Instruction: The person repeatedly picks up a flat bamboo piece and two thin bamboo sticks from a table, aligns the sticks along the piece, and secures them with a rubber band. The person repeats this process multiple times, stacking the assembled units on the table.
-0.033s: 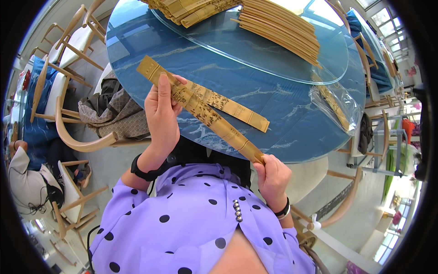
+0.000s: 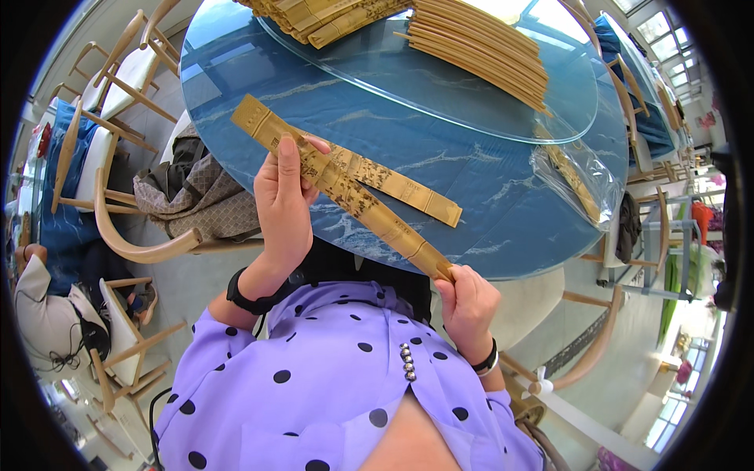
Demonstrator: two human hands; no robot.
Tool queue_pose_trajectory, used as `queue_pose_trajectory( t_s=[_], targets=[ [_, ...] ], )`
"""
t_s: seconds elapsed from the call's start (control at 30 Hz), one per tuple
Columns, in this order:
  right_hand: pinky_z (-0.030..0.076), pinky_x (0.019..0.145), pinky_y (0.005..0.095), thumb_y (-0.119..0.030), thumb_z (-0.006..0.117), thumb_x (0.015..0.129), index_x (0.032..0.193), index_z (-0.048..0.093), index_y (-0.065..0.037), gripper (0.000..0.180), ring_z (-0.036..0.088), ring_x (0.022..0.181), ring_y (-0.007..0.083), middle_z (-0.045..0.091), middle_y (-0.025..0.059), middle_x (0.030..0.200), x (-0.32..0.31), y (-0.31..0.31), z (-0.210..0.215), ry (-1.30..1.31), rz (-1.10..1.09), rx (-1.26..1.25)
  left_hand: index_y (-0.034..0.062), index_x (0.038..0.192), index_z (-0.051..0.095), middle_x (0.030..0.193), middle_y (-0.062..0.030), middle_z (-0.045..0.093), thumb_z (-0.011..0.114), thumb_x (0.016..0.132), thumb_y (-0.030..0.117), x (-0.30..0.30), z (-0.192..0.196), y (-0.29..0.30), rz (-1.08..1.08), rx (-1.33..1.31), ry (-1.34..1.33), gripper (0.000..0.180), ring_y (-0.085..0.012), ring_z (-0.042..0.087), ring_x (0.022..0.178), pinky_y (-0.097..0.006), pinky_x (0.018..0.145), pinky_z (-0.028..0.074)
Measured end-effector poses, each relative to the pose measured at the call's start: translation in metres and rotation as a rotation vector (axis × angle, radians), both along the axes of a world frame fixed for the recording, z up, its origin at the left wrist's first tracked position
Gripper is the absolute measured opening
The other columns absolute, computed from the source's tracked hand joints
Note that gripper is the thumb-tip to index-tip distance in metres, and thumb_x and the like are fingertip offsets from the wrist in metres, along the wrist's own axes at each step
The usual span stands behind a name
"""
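A long flat bamboo strip (image 2: 357, 198), golden tan with ring-like joints and dark printed patterns, slants above the near part of the table. My left hand (image 2: 284, 196) is closed on its upper part, thumb on top; the far-left end sticks out beyond. My right hand (image 2: 469, 306) pinches the lower right end between thumb and fingers. A second patterned bamboo strip (image 2: 400, 187) lies on the table beneath the held one, fanning out to the right, and its left end is hidden.
On the glass turntable (image 2: 471, 125) lie a pile of similar strips (image 2: 314, 17) and a row of slender tan sticks (image 2: 475, 55). A clear plastic bag (image 2: 577, 184) with a strip inside is at the blue round table's (image 2: 228, 102) right. Wooden chairs (image 2: 145, 247) and a patterned bag (image 2: 196, 196) stand left.
My left hand has slid slightly down along the strip toward me, leaving more of its upper end bare. The right hand keeps its pinch.
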State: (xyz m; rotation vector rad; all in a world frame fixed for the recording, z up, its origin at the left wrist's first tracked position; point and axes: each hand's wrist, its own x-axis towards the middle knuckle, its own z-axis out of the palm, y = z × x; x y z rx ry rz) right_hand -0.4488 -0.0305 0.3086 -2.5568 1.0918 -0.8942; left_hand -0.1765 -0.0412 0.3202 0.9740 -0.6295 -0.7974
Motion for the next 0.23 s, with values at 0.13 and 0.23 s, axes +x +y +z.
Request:
queue_pose_trajectory(
  t_s=[0.13,0.23],
  targets=[
    [0.048,0.053,0.0368,-0.026,0.070,0.098,0.098,0.062,-0.001,0.026,0.061,0.061,0.0291,0.062,0.0106,0.076,0.002,0.001,0.001,-0.032,-0.031,0.015,0.0047,0.102,0.066,0.076,0.0059,0.056,0.045,0.112,0.037,-0.014,-0.002,0.008,0.084,0.036,-0.215,0.040,0.0002,0.031,0.053,-0.019,0.047,0.022],
    [0.048,0.053,0.0369,-0.026,0.070,0.097,0.098,0.062,-0.001,0.026,0.061,0.061,0.0292,0.062,0.0105,0.076,0.002,0.004,0.001,-0.048,-0.047,0.026,0.0045,0.106,0.066,0.077,0.0044,0.060,0.054,0.110,0.030,-0.009,-0.010,0.008,0.128,-0.049,-0.349,0.028,-0.0001,0.039,0.056,-0.018,0.047,0.028]
  ],
)
